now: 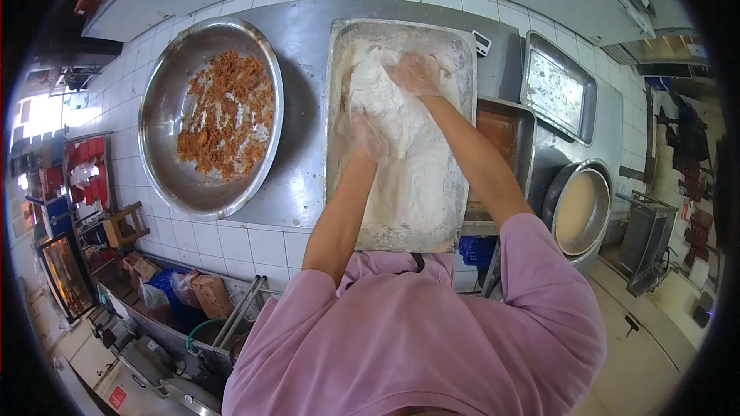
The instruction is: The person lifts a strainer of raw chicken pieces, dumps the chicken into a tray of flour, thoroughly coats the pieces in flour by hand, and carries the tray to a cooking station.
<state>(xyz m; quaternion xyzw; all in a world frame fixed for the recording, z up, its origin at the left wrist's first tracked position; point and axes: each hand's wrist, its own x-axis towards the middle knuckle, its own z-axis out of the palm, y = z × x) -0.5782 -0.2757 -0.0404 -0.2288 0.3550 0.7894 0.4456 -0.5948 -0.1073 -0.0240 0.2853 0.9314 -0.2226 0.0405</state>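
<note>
2 hands of yours are in the white powder (412, 185), palms and fingers dusted, each with what looks like a thin clear covering. your right hand (414, 75) lies farther out, toward the far right corner of the long metal tray (330, 115); your left hand (370, 139) is nearer you, close to the tray's left wall. the 2 hands are apart from each other. you can't tell here whether either set of fingers is open or closed on anything, as powder and blur hide the tips.

the powder is heaped higher around your hands and lies flatter toward the tray's near end. that tray stands across the middle of the metal table (302, 92), its near end close to your pink shirt (416, 323).

at the table's left end you have a big round bowl (163, 85) with brown, crumbly pieces (223, 77). just right of your powder, partly behind your right forearm, is a tray (532, 142) with orange-brown contents. a small white device (481, 44) sits by the far right corner of the powder tray. farther right are a shiny tray (559, 81) and, toward the table's near right corner, a bowl (601, 189) of pale beige stuff.
</note>
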